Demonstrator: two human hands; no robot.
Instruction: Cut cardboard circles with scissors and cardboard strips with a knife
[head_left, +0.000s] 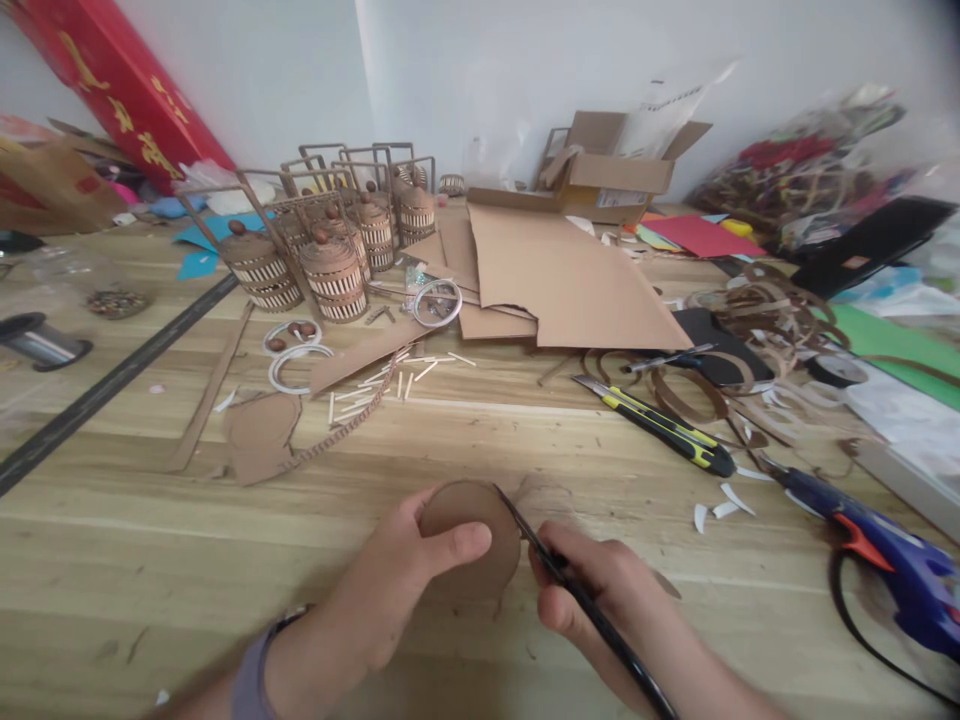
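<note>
A round cardboard disc (457, 510) is gripped by my left hand (405, 565), its thumb lying flat across the face. My right hand (600, 590) is closed around a slim black pointed tool (559, 565), whose exact kind I cannot make out. The tool's tip meets the disc's upper right edge. Beyond my left hand lie a cut cardboard scrap (261, 435) and a curved corrugated strip (341, 432). Small pale sticks (409, 380) are scattered farther back.
Several stick-sided cardboard lanterns (334, 280) with tall handles stand at the back left. Large cardboard sheets (570, 280) lie at the centre back. On the right are a yellow-black utility knife (664, 425), a blue glue gun (877, 550) and coiled brown strips (772, 310).
</note>
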